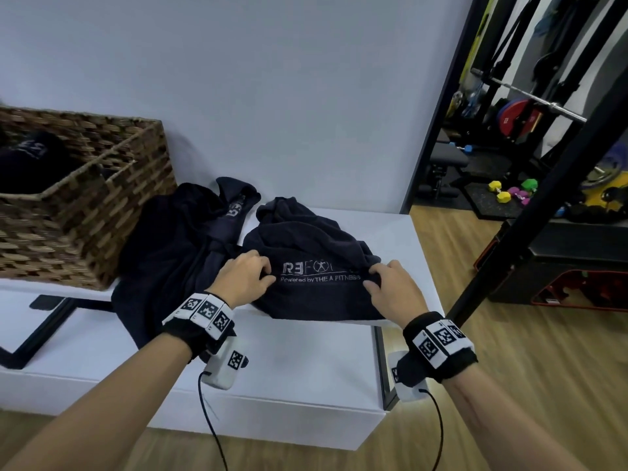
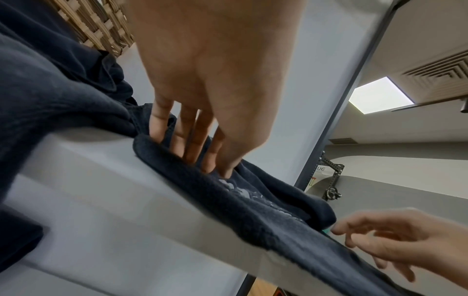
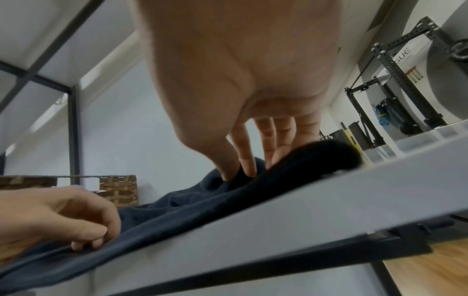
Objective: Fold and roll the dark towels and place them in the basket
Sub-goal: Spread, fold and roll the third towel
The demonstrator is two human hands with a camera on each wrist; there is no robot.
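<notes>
Clearly, the towel (image 1: 312,263) is pinned on the desk (image 1: 295,365) at its near edge, pinched by the left hand (image 1: 243,278) and the right hand (image 1: 394,288), probably for folding; another towel (image 1: 170,249) is heaped beside the basket (image 1: 102,212)

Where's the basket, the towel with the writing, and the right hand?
wicker basket (image 1: 102,232), head view, on its woven front wall.
printed towel (image 1: 306,239), head view, cloth above the lettering.
right hand (image 1: 397,290), head view, back of hand.
</notes>
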